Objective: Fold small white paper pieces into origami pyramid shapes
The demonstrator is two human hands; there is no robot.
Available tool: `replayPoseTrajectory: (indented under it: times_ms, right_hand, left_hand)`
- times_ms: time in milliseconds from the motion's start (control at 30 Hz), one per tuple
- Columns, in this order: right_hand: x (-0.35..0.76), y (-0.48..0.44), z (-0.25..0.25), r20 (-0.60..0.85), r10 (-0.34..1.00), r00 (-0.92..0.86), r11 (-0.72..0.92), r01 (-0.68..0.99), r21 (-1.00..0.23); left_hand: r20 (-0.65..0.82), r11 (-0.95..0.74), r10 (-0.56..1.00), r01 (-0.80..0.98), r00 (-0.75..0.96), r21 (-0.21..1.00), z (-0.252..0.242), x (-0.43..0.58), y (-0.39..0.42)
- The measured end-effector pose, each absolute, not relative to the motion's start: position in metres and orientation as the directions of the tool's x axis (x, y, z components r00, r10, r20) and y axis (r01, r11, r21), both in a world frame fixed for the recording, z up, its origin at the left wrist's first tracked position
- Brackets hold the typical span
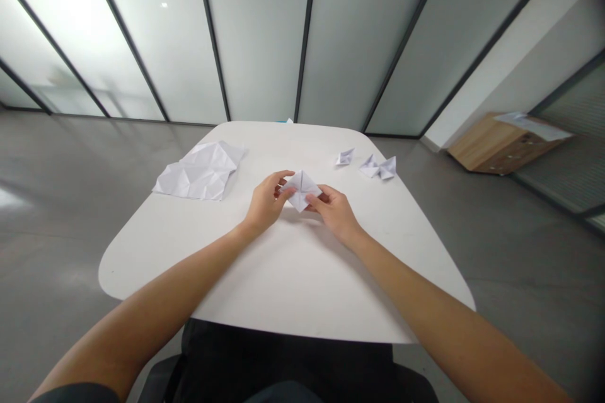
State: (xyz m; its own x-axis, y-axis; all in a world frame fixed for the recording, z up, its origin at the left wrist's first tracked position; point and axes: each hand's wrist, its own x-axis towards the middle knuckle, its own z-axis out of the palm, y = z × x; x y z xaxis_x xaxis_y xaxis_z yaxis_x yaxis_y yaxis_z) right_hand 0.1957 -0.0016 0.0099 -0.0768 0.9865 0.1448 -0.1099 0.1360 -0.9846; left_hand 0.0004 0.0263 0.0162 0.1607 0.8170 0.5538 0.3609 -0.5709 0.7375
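Note:
A small folded square of white paper (301, 187), turned like a diamond with creases crossing at its middle, is held between my two hands above the table. My left hand (268, 201) pinches its left side, thumb on the front and fingers behind. At the lower right edge, my right hand (334, 208) grips the same paper with the thumb in front. The fingertips behind the paper are partly hidden.
On the white table (293, 289), creased paper sheets (201, 171) lie at the left. A folded paper piece (345, 157) and a winged paper piece (378, 167) rest at the right. A wooden cabinet (496, 143) stands on the floor, far right.

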Motion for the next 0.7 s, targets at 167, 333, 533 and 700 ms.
replayPoseTrajectory:
  times_ms: [167,333,533,700]
  right_hand:
    - [0.196,-0.0016,0.0131,0.099,0.994,-0.037,0.096,-0.082,-0.992]
    - [0.1988,-0.0021,0.0078,0.076,0.996,-0.053,0.074,-0.038,-0.997]
    - [0.2019,-0.0027,0.0065,0.287,0.953,-0.098,0.303,0.241,-0.922]
    - [0.2002,-0.0047,0.0123,0.287,0.955,-0.07,0.295,0.205,-0.933]
  left_hand:
    - [0.41,-0.421,0.902,0.072,0.132,0.904,0.0147,0.0047,0.0249]
    - [0.326,-0.34,0.921,0.029,0.215,0.94,0.0134,0.0009,0.029]
    - [0.345,-0.455,0.874,0.33,0.342,0.827,0.016,-0.0032,0.0304]
    - [0.372,-0.476,0.857,0.275,0.356,0.835,0.0184,0.0004,0.0242]
